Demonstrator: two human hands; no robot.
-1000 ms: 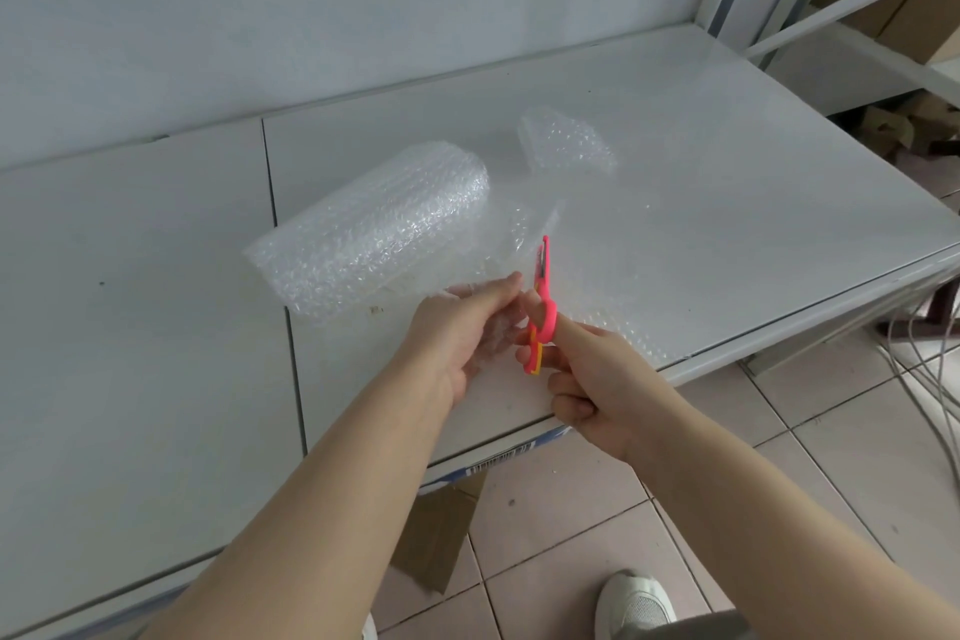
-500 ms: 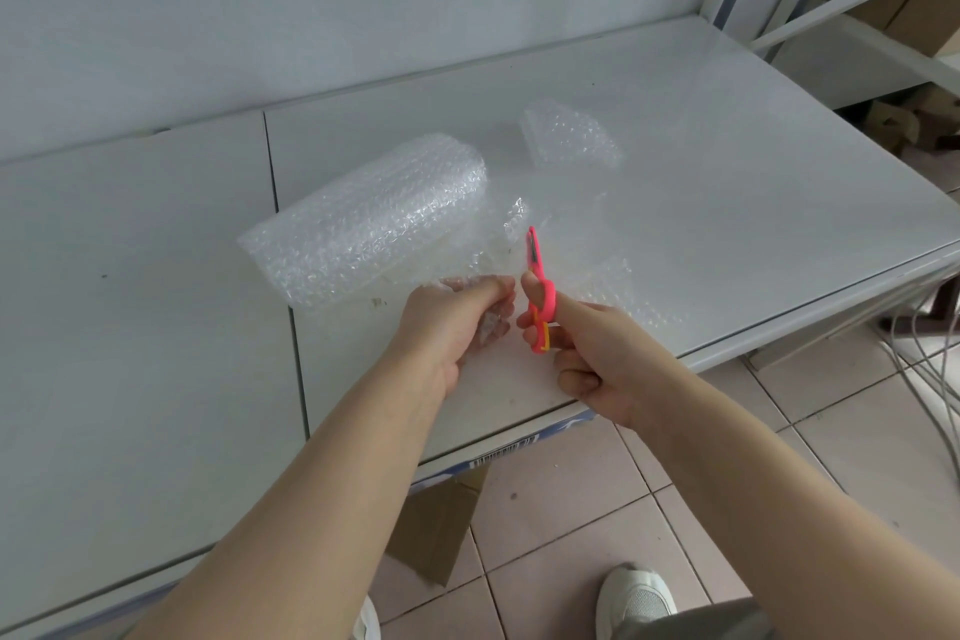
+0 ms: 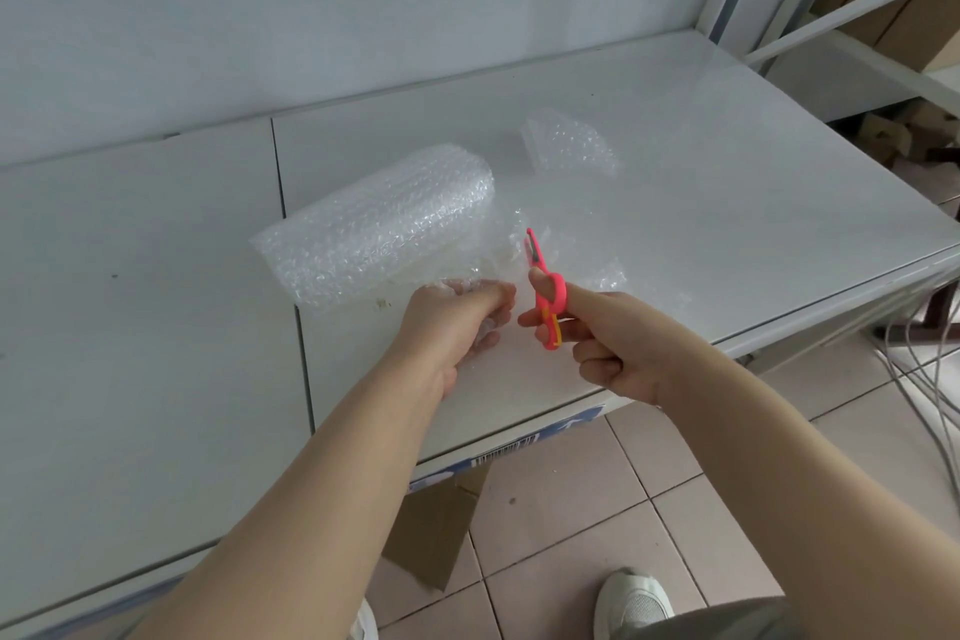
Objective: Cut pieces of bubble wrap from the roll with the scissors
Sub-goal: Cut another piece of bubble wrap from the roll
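Note:
A roll of clear bubble wrap (image 3: 379, 224) lies on the white table (image 3: 727, 182), its loose sheet (image 3: 587, 270) pulled out to the right towards the front edge. My left hand (image 3: 452, 322) grips the near edge of that sheet. My right hand (image 3: 608, 343) holds pink scissors (image 3: 545, 286), thumb through the upper ring. The blades point away from me into the sheet and look nearly closed. A cut piece of bubble wrap (image 3: 569, 146) lies further back on the table.
A grey wall rises behind the table. Metal shelving (image 3: 852, 16) with cardboard boxes stands at the right. Cables (image 3: 924, 379) hang over the tiled floor at right. A cardboard scrap (image 3: 431, 530) lies under the table edge, and my shoe (image 3: 634, 603) is below.
Both hands and the scissors have moved forward, away from me, over the table edge, the blades going further along the sheet. The roll and the cut piece have stayed put.

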